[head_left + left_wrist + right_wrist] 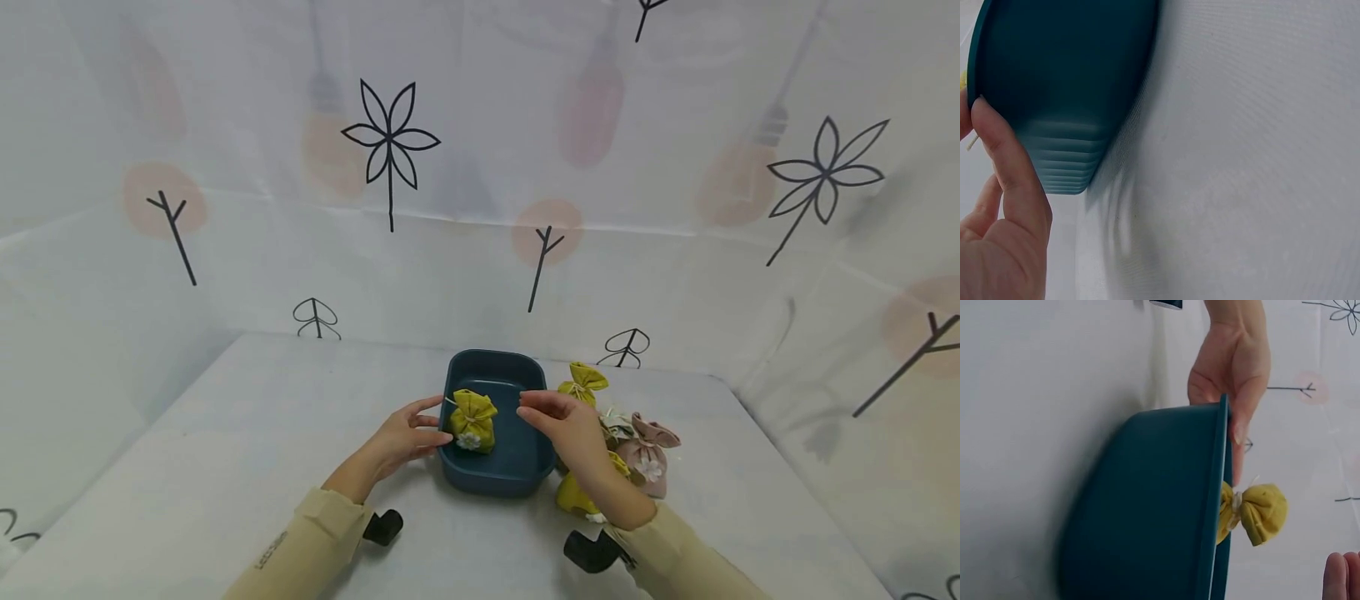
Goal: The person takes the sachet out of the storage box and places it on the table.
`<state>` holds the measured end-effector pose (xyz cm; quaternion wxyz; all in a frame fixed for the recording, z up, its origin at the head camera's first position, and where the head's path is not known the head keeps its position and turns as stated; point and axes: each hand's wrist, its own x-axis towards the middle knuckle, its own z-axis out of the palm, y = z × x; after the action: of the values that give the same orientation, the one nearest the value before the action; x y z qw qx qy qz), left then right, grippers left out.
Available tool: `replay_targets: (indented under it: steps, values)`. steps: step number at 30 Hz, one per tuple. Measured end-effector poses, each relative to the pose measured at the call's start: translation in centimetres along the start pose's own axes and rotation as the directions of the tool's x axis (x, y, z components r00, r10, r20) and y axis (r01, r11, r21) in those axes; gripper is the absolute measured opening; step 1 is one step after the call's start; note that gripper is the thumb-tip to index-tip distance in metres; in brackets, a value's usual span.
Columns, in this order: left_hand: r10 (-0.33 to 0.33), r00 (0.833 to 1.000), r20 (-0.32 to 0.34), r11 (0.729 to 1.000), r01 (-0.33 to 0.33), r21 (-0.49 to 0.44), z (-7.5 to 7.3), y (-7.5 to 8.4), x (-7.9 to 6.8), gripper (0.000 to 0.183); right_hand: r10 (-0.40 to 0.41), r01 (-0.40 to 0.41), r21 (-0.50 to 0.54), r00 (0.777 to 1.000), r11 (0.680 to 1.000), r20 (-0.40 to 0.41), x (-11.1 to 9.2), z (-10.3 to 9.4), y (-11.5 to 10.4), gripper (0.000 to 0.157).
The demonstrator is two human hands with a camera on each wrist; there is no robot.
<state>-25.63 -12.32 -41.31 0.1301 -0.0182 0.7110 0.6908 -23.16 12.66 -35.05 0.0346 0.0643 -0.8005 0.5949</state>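
A dark teal plastic bin [487, 483] sits on the white table. Inside, on its left, stands a yellow drawstring pouch [480, 429] with a white flower; its gathered top [1264, 512] pokes above the rim in the right wrist view. My left hand [402, 437] holds the bin's left rim, thumb over the edge and a finger [1013, 165] against the outer wall. Over the bin's right side hovers my right hand [566, 425], thumb and fingertips near each other with nothing visible between them. Only its fingertips [1335, 575] show in the right wrist view.
Right of the bin, partly behind my right hand, cluster more pouches: a yellow one [582, 382] at the back, another yellow one [574, 497] in front, a pink one [651, 467] and a pale one [613, 422]. A printed white cloth [465, 275] hangs behind the table.
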Motion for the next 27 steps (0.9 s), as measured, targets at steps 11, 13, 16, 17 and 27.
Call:
replay_targets:
  steps: [11,13,16,17,27]
  values:
    - [0.000,1.000,0.003,1.000,0.000,-0.013,0.0,0.2,0.0,0.072,0.029,-0.029,0.012,0.999,1.000,0.020,2.0,1.0,-0.5,0.023]
    - [0.004,1.000,0.003,1.000,-0.004,-0.016,0.0,0.2,0.0,0.072,0.024,-0.025,0.013,0.999,1.000,0.032,2.4,1.3,-0.4,0.023]
    - [0.005,1.000,0.001,1.000,-0.005,-0.024,0.0,0.2,0.0,0.071,0.018,-0.020,0.027,0.998,0.999,0.055,2.9,1.7,-0.4,0.024]
    - [0.005,1.000,0.001,1.000,-0.005,-0.026,0.0,0.2,0.0,0.070,0.015,-0.017,0.034,0.998,0.999,0.063,3.1,1.9,-0.4,0.025]
    - [0.004,1.000,0.009,1.000,-0.004,-0.030,0.1,0.3,-0.1,0.068,-0.022,0.017,0.044,0.992,0.999,0.123,4.5,3.3,-0.7,0.026]
